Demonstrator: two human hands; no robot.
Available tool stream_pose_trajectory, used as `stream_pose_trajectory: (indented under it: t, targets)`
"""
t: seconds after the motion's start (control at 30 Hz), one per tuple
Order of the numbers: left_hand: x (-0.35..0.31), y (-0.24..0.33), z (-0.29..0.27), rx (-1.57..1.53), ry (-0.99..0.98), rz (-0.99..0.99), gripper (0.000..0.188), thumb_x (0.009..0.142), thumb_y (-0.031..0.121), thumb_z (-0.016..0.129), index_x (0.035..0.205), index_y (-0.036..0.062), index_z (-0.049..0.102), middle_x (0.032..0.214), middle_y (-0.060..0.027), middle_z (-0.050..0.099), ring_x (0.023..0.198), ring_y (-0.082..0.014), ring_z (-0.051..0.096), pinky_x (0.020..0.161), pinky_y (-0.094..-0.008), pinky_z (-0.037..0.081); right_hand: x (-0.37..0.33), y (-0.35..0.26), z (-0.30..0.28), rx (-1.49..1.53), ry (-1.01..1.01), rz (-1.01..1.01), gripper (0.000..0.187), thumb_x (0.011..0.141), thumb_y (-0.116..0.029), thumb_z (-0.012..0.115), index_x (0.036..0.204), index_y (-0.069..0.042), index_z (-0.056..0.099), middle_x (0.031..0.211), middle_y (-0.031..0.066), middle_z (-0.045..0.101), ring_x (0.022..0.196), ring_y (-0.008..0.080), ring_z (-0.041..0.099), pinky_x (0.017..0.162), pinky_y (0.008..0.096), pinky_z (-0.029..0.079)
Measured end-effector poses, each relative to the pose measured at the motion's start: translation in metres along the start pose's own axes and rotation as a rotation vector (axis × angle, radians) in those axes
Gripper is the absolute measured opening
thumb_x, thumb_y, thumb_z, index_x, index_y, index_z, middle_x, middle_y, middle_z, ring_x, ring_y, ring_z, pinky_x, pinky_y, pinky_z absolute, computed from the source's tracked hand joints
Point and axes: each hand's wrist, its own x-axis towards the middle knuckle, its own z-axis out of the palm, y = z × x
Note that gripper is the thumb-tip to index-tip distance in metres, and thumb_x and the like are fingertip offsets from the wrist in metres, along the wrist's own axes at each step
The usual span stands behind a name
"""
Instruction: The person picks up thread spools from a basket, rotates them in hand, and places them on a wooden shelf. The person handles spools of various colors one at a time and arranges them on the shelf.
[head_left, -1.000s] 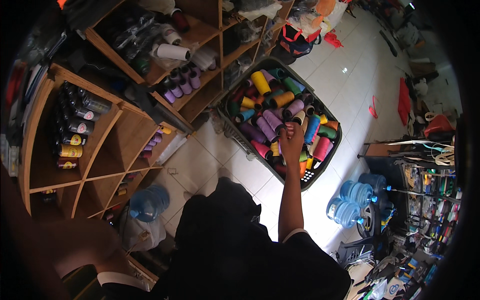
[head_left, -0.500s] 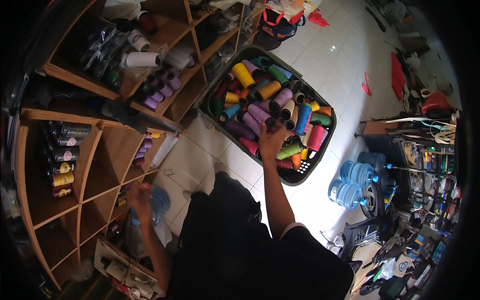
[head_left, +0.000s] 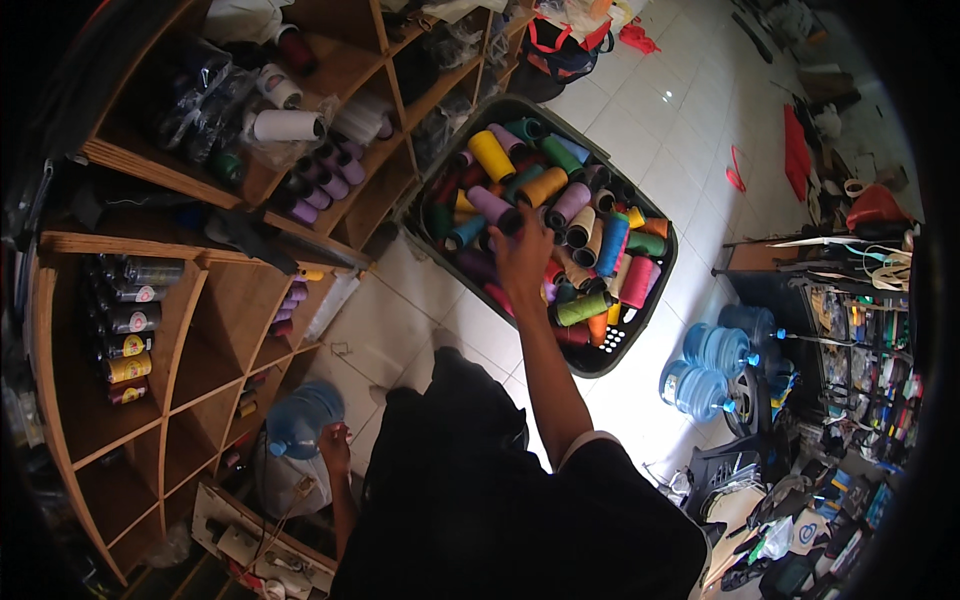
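A dark green plastic basket (head_left: 650,320) on the floor is piled with thread cones in many colours. My right hand (head_left: 523,258) reaches into the pile, its fingers closed at the dark end of a purple thread cone (head_left: 490,205). Around it lie a yellow cone (head_left: 490,155), a mustard cone (head_left: 543,187), a blue cone (head_left: 612,244) and a lime green cone (head_left: 584,308). My left hand (head_left: 336,447) hangs low at the left, fingers curled, beside a blue water jug (head_left: 303,418); I see nothing in it.
Wooden cubby shelves (head_left: 190,330) line the left side, with purple cones (head_left: 330,180) and dark cones (head_left: 135,315) inside. Several blue water jugs (head_left: 715,350) lie stacked at the right, near a crowded rack (head_left: 860,370). A bag (head_left: 565,50) stands beyond the basket.
My right hand has moved left and a little up across the pile, and the purple cone has shifted up-left with it. My left hand has dropped down and right, away from the shelves.
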Motion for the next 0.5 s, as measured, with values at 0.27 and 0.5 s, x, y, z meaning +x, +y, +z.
stream_pose_trajectory:
  t: [0.27,0.5]
  targets:
    - [-0.032,0.000,-0.017,-0.196,0.120,-0.254,0.018,0.092,0.017,0.061,0.104,0.0027,0.058,0.085,-0.0046,0.064,0.070,-0.0097,0.060,0.053,-0.0204,0.041,-0.014,0.030,-0.040,-0.372,-0.397,-0.113,0.066,0.060,-0.015,0.085,0.119,-0.005,0.055,0.112,0.0194,0.056,0.106,0.0385,0.053,0.093,0.0458,0.043]
    - [-0.011,0.008,-0.017,-0.051,0.071,-0.098,0.022,0.093,0.021,0.061,0.103,0.0010,0.061,0.086,-0.0059,0.066,0.076,-0.0133,0.065,0.058,-0.0239,0.045,-0.027,0.049,-0.033,-0.003,-0.182,-0.078,0.048,0.063,-0.010,0.078,0.106,-0.004,0.057,0.107,0.0174,0.057,0.101,0.0346,0.056,0.090,0.0423,0.045]
